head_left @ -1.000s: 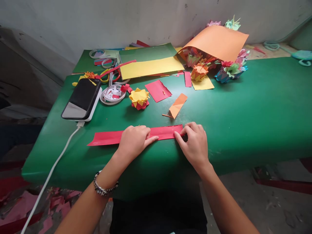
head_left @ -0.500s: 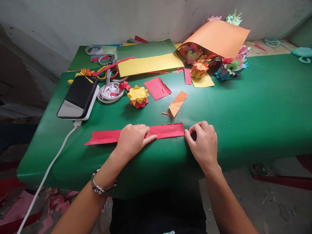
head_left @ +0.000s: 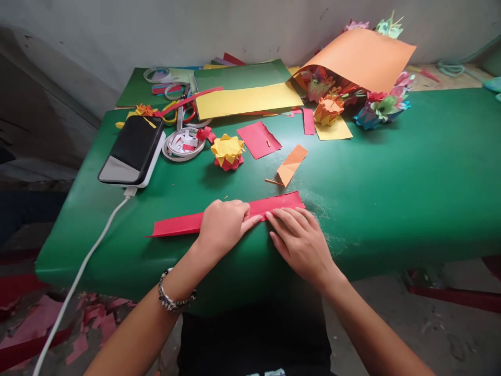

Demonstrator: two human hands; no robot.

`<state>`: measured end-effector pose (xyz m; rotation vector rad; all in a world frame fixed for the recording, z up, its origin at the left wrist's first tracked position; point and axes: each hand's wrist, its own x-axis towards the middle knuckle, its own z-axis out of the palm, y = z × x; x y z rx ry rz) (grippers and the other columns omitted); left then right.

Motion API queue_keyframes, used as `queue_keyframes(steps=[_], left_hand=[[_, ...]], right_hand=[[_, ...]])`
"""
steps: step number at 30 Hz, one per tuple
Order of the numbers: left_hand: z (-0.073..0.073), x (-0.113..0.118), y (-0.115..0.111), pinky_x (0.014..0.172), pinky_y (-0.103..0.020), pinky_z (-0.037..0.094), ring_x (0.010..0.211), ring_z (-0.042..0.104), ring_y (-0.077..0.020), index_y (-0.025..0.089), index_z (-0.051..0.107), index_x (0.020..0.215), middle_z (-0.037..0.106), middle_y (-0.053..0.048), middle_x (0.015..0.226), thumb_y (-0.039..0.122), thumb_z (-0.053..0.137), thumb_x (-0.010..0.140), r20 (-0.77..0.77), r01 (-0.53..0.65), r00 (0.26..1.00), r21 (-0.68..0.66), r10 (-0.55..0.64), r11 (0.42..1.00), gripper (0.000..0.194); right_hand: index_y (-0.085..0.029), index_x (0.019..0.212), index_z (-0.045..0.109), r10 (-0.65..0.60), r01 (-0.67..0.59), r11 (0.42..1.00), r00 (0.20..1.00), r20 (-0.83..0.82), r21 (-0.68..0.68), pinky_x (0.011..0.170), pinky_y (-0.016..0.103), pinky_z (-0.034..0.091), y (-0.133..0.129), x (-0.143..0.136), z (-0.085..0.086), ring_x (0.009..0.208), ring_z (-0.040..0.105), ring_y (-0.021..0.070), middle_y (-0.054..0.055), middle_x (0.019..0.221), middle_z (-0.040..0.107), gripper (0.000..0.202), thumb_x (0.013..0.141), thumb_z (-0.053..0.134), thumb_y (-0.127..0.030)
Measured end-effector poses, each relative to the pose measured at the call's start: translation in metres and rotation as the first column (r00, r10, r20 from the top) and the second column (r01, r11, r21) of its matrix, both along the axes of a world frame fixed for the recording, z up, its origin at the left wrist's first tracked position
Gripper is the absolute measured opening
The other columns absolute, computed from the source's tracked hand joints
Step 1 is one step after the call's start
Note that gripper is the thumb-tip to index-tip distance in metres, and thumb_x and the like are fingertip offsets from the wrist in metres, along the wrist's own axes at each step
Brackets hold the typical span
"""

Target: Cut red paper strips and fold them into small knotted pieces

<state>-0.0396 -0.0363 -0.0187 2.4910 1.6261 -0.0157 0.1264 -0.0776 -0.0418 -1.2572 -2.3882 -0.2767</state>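
Observation:
A long red paper strip (head_left: 178,225) lies across the green table in front of me, its near edge turned up in a fold. My left hand (head_left: 225,222) is closed over the strip's middle, fingers curled and thumb pressed along the near edge. Close beside that thumb, my right hand (head_left: 299,237) lies with its fingers stretched out flat over the right part of the strip. Its fingertips touch the folded edge and cover part of it.
Beyond the strip are a yellow-and-red folded paper flower pot (head_left: 227,152), an orange paper piece (head_left: 291,166) and a red paper square (head_left: 259,140). A phone on a white power bank (head_left: 132,151), tape rolls (head_left: 183,144) and scissors (head_left: 180,112) lie left. Paper flowers (head_left: 381,109) stand at back right.
My right hand has moved left from the strip's right end and flattened its fingers onto the paper beside my left thumb. My left hand keeps its hold; the view has shifted slightly.

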Motion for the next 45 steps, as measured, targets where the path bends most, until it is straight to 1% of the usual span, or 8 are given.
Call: queue_keyframes(steps=[6,12,20,29,34,37,41,45], left_hand=[[-0.004,-0.009,-0.003,0.053,-0.027,0.026,0.056,0.052,-0.0152,0.017,0.059,0.067,0.061,-0.002,0.062,0.045,0.041,0.084,0.018,0.029,0.999,0.030,-0.030,0.999,0.037],[-0.006,-0.018,-0.006,0.053,-0.028,0.026,0.055,0.051,-0.0157,0.016,0.059,0.066,0.061,-0.003,0.061,0.047,0.039,0.084,-0.047,0.025,0.999,0.111,-0.020,0.994,0.041],[-0.005,-0.017,-0.004,0.051,-0.027,0.024,0.053,0.050,-0.0151,0.017,0.058,0.062,0.060,-0.003,0.059,0.047,0.040,0.083,-0.030,0.010,1.000,0.075,-0.008,0.997,0.041],[-0.005,-0.036,-0.010,0.054,-0.025,0.028,0.052,0.047,-0.0124,0.017,0.053,0.061,0.055,0.000,0.057,0.038,0.043,0.084,0.090,-0.032,0.996,0.037,0.029,0.999,0.033],[-0.006,-0.040,-0.010,0.054,-0.024,0.028,0.050,0.044,-0.0113,0.017,0.051,0.059,0.053,0.001,0.055,0.042,0.044,0.083,0.108,-0.031,0.994,0.043,0.026,0.999,0.035],[-0.006,-0.039,-0.010,0.053,-0.024,0.028,0.049,0.043,-0.0108,0.017,0.050,0.058,0.053,0.002,0.055,0.042,0.045,0.082,0.106,-0.032,0.994,0.038,0.028,0.999,0.035],[-0.005,-0.038,-0.010,0.053,-0.024,0.027,0.049,0.043,-0.0111,0.017,0.051,0.059,0.054,0.001,0.056,0.041,0.046,0.082,0.090,-0.034,0.995,0.039,0.030,0.999,0.034],[-0.005,-0.041,-0.012,0.053,-0.025,0.027,0.051,0.044,-0.0117,0.017,0.051,0.060,0.054,0.001,0.057,0.042,0.044,0.083,0.091,-0.029,0.996,0.033,0.026,0.999,0.034]], right_hand=[[-0.015,0.106,0.059,0.009,-0.010,0.999,1.000,-0.026,-0.049,0.086,0.034,0.039,-0.002,0.005,-0.001,0.093,0.055,0.0180,0.006,0.100,0.065,0.027,0.086,0.042,-0.019],[-0.015,0.105,0.061,0.025,-0.026,0.999,1.000,-0.014,-0.036,0.082,0.032,0.042,-0.001,0.005,0.000,0.090,0.055,0.0182,0.006,0.097,0.065,0.027,0.085,0.043,-0.018],[-0.027,0.112,0.058,0.067,-0.061,0.992,0.997,0.047,-0.114,0.080,0.034,0.041,0.000,0.007,0.004,0.091,0.051,0.0198,0.007,0.100,0.060,0.031,0.085,0.045,-0.021],[-0.026,0.104,0.061,0.050,-0.048,0.985,0.999,0.012,-0.167,0.074,0.034,0.038,0.003,0.002,0.009,0.084,0.050,0.0192,0.006,0.093,0.061,0.025,0.086,0.044,-0.026],[-0.016,0.084,0.062,0.067,-0.088,0.968,0.993,-0.095,-0.234,0.070,0.030,0.039,0.008,-0.013,0.008,0.078,0.050,0.0180,0.007,0.083,0.061,0.022,0.086,0.040,-0.021],[-0.015,0.077,0.060,0.003,-0.046,0.951,0.990,-0.139,-0.307,0.066,0.030,0.038,0.013,-0.024,0.008,0.073,0.048,0.0180,0.006,0.077,0.060,0.022,0.086,0.042,-0.023],[-0.019,0.081,0.060,-0.116,0.033,0.924,0.973,-0.197,-0.380,0.066,0.030,0.035,0.019,-0.038,0.010,0.079,0.048,0.0185,0.004,0.084,0.059,0.015,0.083,0.048,-0.027],[-0.020,0.074,0.058,-0.110,0.029,0.911,0.978,-0.176,-0.412,0.065,0.029,0.032,0.023,-0.044,0.008,0.077,0.047,0.0174,0.002,0.082,0.058,0.012,0.081,0.053,-0.029]])
